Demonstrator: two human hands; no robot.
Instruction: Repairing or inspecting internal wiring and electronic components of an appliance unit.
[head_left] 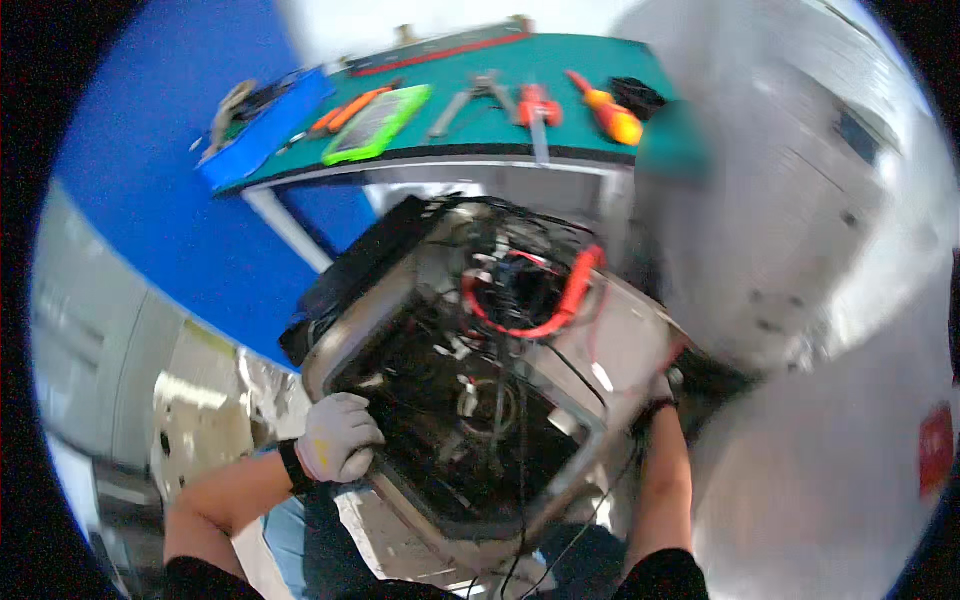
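In front of me is a large grey box-like housing (592, 470), tilted, with a dark open inside. My left hand (340, 437), in a white glove with a black wrist band, curls its fingers over the left rim. My right hand (660, 390) is at the right side of the housing; its fingers are blurred and partly hidden. A bundle of black wires and a thick red-orange cable (578, 290) lies looped at the far end. A thin black cable (522, 490) runs across the opening toward me. A black panel (350, 275) lies along the far left side.
Beyond stands a green-topped workbench (460, 110) with a green case (378, 124), pliers (480, 98), a red-handled tool (538, 108), a yellow-and-red screwdriver (612, 115) and a blue tray (262, 130). A large pale curved body (770, 220) crowds the right.
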